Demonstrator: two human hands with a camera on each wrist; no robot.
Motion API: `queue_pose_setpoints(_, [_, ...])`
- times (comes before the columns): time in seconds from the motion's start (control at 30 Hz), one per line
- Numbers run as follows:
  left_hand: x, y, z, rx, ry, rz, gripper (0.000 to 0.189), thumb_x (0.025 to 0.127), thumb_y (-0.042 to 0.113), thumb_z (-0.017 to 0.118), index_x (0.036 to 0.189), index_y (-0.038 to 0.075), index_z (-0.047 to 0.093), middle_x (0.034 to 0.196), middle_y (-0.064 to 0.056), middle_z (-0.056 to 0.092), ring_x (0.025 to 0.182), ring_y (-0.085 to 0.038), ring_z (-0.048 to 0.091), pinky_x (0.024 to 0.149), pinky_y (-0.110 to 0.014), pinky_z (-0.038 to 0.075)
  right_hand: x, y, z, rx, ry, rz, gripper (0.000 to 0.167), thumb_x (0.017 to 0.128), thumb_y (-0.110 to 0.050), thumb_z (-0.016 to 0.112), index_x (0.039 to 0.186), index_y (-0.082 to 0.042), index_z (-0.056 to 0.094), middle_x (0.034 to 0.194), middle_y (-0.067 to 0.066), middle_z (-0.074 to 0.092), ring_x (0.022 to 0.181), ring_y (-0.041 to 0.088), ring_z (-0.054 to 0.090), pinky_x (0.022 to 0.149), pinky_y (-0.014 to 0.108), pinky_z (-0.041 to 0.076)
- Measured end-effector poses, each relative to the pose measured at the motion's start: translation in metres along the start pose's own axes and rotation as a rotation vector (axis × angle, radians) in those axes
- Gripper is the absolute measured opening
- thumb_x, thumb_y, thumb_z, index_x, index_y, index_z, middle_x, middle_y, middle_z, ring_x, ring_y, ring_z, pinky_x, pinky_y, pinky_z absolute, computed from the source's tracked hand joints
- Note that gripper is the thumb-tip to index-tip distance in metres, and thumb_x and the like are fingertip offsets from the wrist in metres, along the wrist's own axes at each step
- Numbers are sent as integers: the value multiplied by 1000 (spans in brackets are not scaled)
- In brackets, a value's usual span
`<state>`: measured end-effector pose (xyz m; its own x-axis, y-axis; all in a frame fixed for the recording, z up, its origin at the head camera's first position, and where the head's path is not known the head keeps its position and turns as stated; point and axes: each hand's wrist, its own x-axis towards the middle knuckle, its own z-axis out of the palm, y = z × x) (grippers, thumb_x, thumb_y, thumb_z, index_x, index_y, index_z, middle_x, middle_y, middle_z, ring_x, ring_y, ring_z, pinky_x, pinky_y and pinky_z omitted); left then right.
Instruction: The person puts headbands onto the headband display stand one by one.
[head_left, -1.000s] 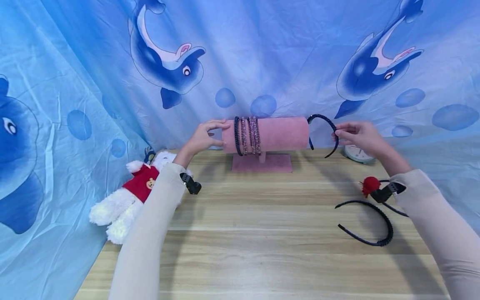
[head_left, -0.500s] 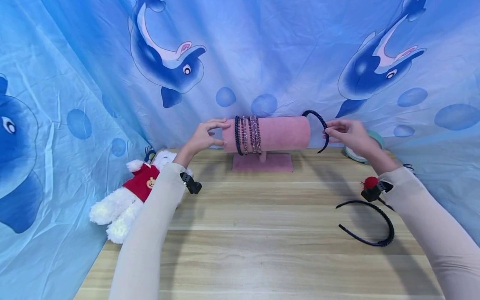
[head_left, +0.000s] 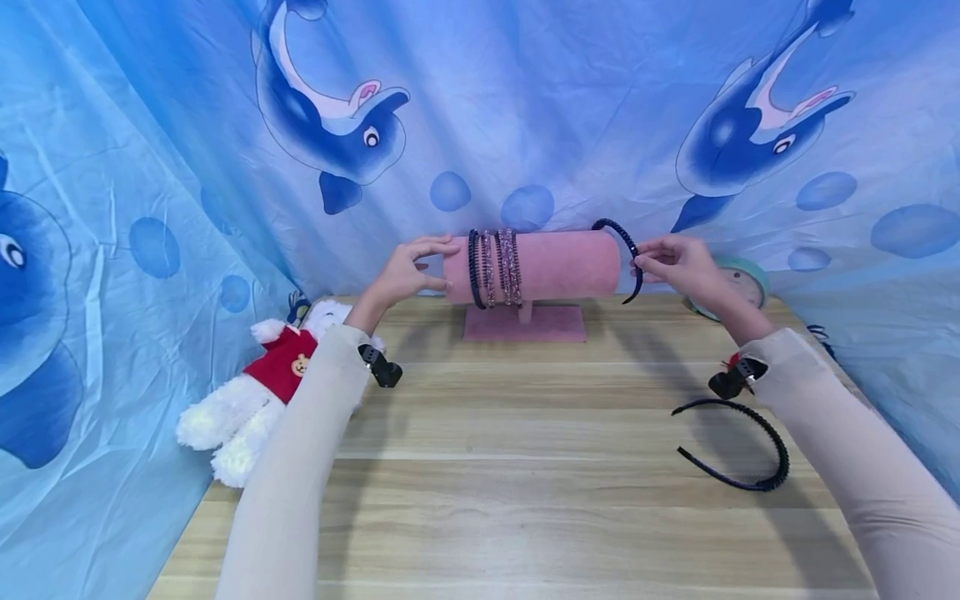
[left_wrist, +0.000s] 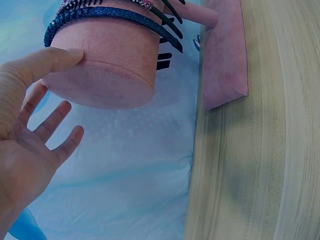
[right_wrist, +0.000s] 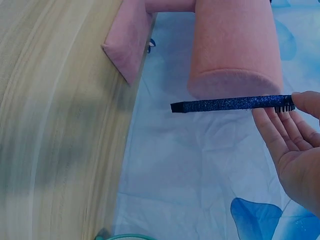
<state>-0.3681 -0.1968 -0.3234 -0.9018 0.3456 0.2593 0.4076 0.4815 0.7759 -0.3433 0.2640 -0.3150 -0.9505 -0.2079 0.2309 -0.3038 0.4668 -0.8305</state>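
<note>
A pink velvet headband display stand (head_left: 570, 265) stands at the table's far side. Several headbands (head_left: 495, 268), dark and glittery, circle the left half of its roll. My left hand (head_left: 405, 271) grips the roll's left end, the thumb on the near face in the left wrist view and the other fingers spread past the end. At the opposite end, my right hand (head_left: 678, 262) pinches a dark blue headband (right_wrist: 225, 103) with small comb teeth. This headband overlaps the roll's right end in the head view; the right wrist view shows it across the end face.
A second black headband (head_left: 780, 454) lies on the table (head_left: 480, 517) at the right. Something red (head_left: 732, 361) shows beside the right wrist camera. Behind the right hand is a round green-rimmed clock (head_left: 753, 279). A white plush bear (head_left: 285, 367) in red lies left. A blue dolphin curtain (head_left: 525, 108) hangs behind.
My right hand has carried the dark headband leftward, from beside the roll to its right end. The left hand keeps its grip on the roll.
</note>
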Motion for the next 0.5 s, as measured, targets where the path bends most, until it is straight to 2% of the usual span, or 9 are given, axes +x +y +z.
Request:
queue_pose_setpoints(0.13, [0, 0, 0, -8, -1, 12, 64, 77, 2, 85, 137, 9, 63, 160, -3, 46, 148, -26, 40, 120, -56, 37, 1, 0, 6, -20, -14, -11, 38, 101, -19, 63, 129, 7, 61, 116, 22, 71, 86, -4, 69, 76, 24, 63])
queue_pose_setpoints(0.23, [1, 0, 0, -13, -2, 17, 65, 77, 2, 85, 137, 8, 63, 160, -4, 46, 148, -27, 40, 121, -57, 36, 1, 0, 10, -21, -23, -6, 39, 101, -19, 63, 129, 7, 61, 117, 23, 69, 87, -4, 69, 77, 25, 64])
queue_pose_setpoints(0.37, [1, 1, 0, -24, -2, 0, 66, 77, 1, 84, 139, 8, 61, 161, -5, 43, 149, -28, 38, 121, -56, 35, 1, 0, 14, -15, -27, -7, 38, 101, -20, 64, 127, 7, 61, 112, 17, 71, 86, -3, 69, 74, 21, 63])
queue_pose_setpoints(0.5, [-1, 8, 1, -27, -9, -25, 67, 78, -2, 82, 140, 5, 59, 163, -7, 40, 151, -31, 34, 122, -55, 34, 0, 2, 17, 21, -19, -8, 34, 100, -16, 65, 124, 7, 62, 102, 3, 72, 85, 0, 69, 73, 20, 62])
